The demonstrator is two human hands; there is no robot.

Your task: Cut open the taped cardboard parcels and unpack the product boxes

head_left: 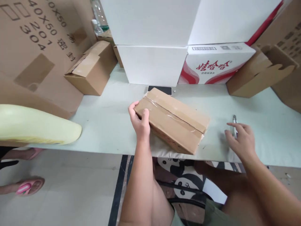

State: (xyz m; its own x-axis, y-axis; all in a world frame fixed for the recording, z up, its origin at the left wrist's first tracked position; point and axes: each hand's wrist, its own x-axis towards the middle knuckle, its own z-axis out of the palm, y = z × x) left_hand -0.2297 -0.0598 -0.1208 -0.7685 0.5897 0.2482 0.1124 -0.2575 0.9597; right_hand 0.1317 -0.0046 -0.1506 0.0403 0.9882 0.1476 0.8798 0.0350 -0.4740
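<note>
A taped brown cardboard box (172, 117) sits tilted at an angle at the table's front edge, with a seam and clear tape along its top. My left hand (141, 121) is closed around its left end, thumb on top and fingers on the far side. To the right of the box, my right hand (242, 138) has its thumb and index finger apart. A slim utility knife (234, 121) lies on the cloth beneath those fingers, partly hidden by them. Whether the fingers touch it is hard to make out.
White cartons (152, 64) are stacked at the back behind a small dark-screened device (160, 90). Brown boxes stand at left (94, 69) and right (254, 73). A pale yellow rounded object (35, 124) lies at the left edge. Another person's sandalled foot (30, 186) shows below.
</note>
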